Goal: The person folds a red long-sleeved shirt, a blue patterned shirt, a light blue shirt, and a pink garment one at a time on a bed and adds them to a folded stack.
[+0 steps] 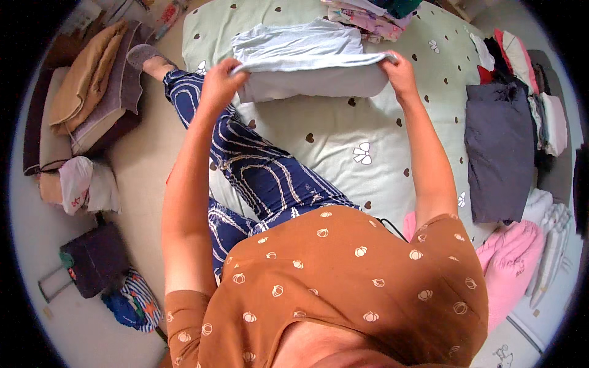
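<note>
A pale blue-grey cloth garment (313, 80) is stretched between my two hands just above the bed. My left hand (226, 80) pinches its left end, and my right hand (399, 76) grips the other end. The upper edge runs nearly straight between them, and the lower part hangs towards the sheet. Behind that edge, more light blue cloth (297, 39) lies creased on the bed; whether it is the same piece I cannot tell. Underneath is a pale green bedsheet (382, 122) with dark hearts and white bows.
Folded printed clothes (370, 20) lie at the bed's far side. Dark grey folded trousers (499, 152) and pink clothing (511, 267) are on the right. To the left are a sofa-like seat with a brown cloth (87, 83), a white plastic bag (76, 184) and a dark suitcase (96, 257).
</note>
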Demonstrator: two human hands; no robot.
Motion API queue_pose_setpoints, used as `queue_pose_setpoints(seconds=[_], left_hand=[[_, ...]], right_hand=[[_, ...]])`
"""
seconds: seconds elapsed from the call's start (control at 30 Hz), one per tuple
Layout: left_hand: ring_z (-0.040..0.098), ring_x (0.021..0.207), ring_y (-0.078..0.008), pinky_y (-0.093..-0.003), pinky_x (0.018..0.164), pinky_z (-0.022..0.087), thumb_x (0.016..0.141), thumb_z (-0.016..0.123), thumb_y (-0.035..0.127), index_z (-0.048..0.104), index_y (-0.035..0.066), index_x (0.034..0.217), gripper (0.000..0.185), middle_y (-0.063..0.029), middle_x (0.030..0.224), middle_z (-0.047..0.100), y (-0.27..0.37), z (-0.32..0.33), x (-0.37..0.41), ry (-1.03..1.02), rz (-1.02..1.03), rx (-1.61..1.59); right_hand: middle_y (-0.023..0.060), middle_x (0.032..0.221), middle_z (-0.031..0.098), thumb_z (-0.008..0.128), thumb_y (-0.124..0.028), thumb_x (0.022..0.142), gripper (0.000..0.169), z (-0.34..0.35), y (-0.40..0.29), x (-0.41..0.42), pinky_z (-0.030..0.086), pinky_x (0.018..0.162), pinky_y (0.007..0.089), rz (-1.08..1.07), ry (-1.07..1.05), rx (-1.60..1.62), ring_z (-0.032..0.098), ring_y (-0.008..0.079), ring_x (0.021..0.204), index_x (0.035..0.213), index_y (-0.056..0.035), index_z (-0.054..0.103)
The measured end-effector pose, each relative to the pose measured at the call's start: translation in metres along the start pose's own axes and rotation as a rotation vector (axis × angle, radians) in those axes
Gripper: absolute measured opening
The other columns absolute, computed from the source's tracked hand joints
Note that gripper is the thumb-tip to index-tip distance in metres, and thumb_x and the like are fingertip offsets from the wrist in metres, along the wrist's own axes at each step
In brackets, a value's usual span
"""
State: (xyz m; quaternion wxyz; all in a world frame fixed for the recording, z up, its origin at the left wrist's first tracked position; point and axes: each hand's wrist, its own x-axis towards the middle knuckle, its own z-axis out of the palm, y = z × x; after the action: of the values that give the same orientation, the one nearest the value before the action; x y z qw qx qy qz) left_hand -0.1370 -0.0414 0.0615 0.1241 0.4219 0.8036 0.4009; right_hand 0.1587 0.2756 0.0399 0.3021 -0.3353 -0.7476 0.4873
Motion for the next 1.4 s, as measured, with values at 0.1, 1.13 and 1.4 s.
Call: queue_pose_setpoints(seconds=[0.1, 1.13, 1.4], left_hand=[[0.070, 0.079, -0.0248, -0.0353, 0.076, 0.053, 0.078, 0.071, 0.036, 0.070, 0.000, 0.100, 0.042, -0.0149, 0.084, 0.072, 0.001, 0.005, 0.065, 0.124, -0.131, -0.035], [0.063, 0.099, -0.0203, -0.0319, 0.088, 0.050, 0.077, 0.065, 0.001, 0.051, 0.000, 0.130, 0.055, -0.0106, 0.115, 0.064, 0.000, 0.061, 0.006, 0.021, -0.311, -0.995], [0.059, 0.110, -0.0221, -0.0317, 0.093, 0.048, 0.077, 0.067, 0.004, 0.024, 0.002, 0.155, 0.090, -0.0192, 0.138, 0.052, 0.068, 0.037, -0.041, 0.037, -0.146, -0.675]], right_hand=[[0.0065, 0.090, 0.071, 0.069, -0.023, 0.084, 0.026, 0.016, 0.005, 0.057, 0.050, 0.075, 0.0342, 0.001, 0.173, -0.218, 0.065, 0.0205, 0.082, 0.100, -0.0034, 0.071], [0.0108, 0.156, 0.036, 0.044, -0.047, 0.099, 0.059, 0.237, 0.022, -0.010, 0.014, 0.118, 0.0522, -0.353, -0.183, -0.412, 0.027, 0.0305, 0.147, 0.151, -0.0193, 0.038], [0.0107, 0.142, 0.051, 0.035, -0.043, 0.106, 0.054, 0.236, -0.063, -0.118, 0.042, 0.105, 0.0370, 0.453, -0.470, 1.029, 0.052, 0.0264, 0.127, 0.147, -0.0093, 0.041]])
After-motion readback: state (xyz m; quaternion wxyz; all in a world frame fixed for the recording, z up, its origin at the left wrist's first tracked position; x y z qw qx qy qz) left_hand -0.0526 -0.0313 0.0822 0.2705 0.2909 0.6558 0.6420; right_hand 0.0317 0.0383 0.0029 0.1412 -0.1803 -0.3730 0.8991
